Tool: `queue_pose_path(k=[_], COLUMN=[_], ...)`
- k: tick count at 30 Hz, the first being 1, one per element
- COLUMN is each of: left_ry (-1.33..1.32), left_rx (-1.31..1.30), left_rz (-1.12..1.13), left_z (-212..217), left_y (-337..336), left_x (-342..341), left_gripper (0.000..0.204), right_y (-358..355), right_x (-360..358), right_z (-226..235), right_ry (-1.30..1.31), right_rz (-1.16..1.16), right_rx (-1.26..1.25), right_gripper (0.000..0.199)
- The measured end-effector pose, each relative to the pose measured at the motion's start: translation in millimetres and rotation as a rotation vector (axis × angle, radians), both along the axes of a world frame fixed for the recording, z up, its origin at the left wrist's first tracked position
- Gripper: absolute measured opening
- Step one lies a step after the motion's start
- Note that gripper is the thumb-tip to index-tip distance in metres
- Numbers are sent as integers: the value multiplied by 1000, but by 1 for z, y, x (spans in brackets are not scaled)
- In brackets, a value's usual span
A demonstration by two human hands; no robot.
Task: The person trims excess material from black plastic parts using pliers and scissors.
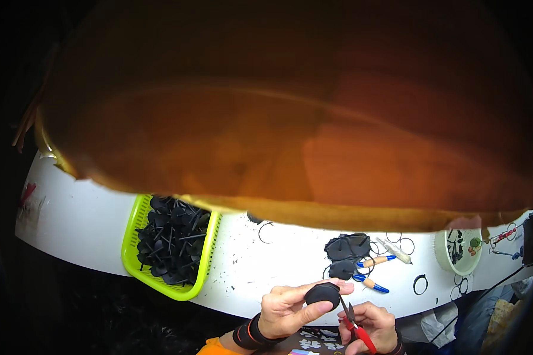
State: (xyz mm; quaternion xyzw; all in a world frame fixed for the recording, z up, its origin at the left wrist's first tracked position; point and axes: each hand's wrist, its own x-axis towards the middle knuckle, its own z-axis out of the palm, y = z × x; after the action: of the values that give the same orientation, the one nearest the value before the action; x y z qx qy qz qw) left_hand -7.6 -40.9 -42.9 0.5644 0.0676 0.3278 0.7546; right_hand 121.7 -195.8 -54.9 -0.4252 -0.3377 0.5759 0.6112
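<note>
My left hand (279,312) pinches a black, round, cap-like part (322,296) between thumb and fingers, close to the table's near edge. In my right hand (378,324) is a pair of small red-handled scissors (364,337). Their dark blades are parted and point up at the right rim of the black part; whether they touch it I cannot tell. Beyond my hands lie dark part pieces (347,247) and pliers with blue-and-tan handles (373,284).
A lime-green basket (204,269) full of black stemmed parts stands on the white table (237,290) at left. Several thin black rings (420,284) and a white bowl (443,258) of small pieces are at right. A blurred orange-brown shape (249,148) hides the far side.
</note>
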Motion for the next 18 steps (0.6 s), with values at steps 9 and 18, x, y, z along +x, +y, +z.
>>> queue_pose_path(k=[9, 18], left_ry=[219, 237], left_rx=[58, 77], left_rz=[-62, -117], left_z=[8, -1], left_y=[-5, -5], left_x=[-1, -3], left_gripper=[31, 34], right_y=[9, 14], right_x=[6, 11], right_z=[5, 17], right_ry=[7, -106], right_rz=[6, -137], right_rx=[10, -36], right_gripper=[65, 64])
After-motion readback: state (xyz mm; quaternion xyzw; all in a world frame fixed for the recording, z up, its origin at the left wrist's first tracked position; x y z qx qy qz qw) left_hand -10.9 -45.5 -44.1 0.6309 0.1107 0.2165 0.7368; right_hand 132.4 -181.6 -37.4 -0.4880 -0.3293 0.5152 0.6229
